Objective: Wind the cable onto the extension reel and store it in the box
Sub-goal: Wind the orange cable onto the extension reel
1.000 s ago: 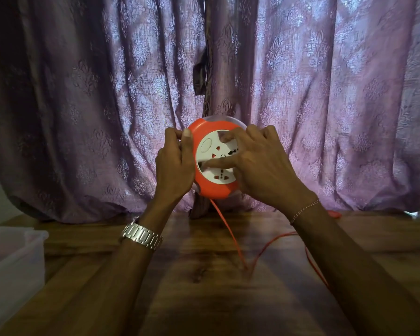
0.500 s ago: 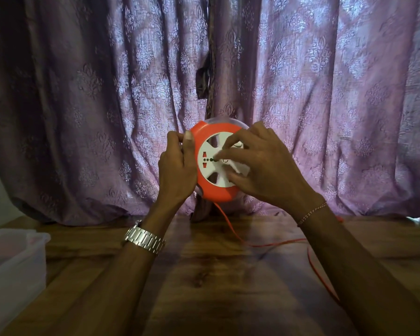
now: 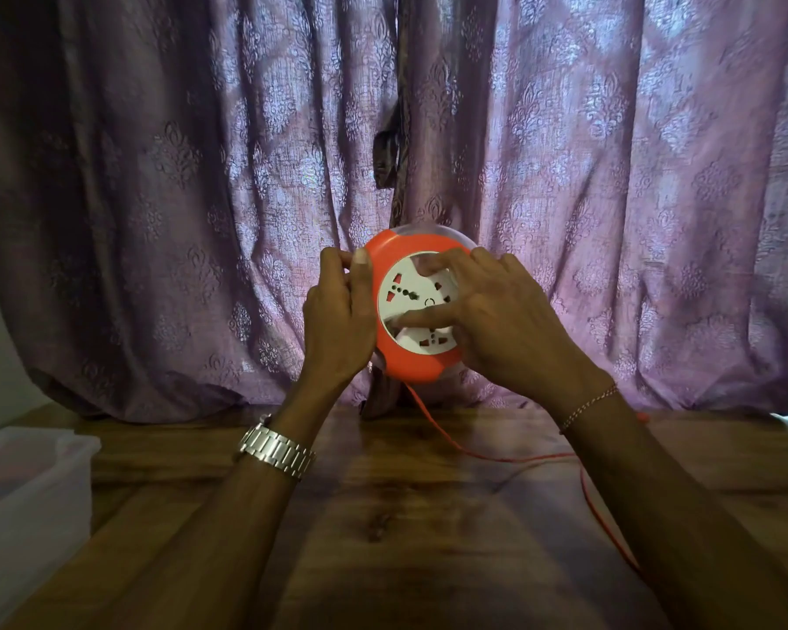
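A clear box point(image 3: 28, 484) sits cut off at 9 o'clock. The left hand point(image 3: 337, 320) grips the orange reel point(image 3: 410, 366) above the table point(image 3: 406, 538). The right hand point(image 3: 506, 325) presses its white middle, hiding part. The cable point(image 3: 437, 429) trails toward 4 o'clock.

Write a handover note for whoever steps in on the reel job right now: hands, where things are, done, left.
Left hand: grips the orange rim of the extension reel, held upright above the table.
Right hand: fingers on the white socket face, placed to turn it.
Cable: orange, hangs from the reel's bottom edge and trails across the table to the right; a fair length is unwound.
Box: translucent, at the table's left edge; contents unclear.
Done: winding has begun.
Left: wind in the loose cable, then put the reel in the box.
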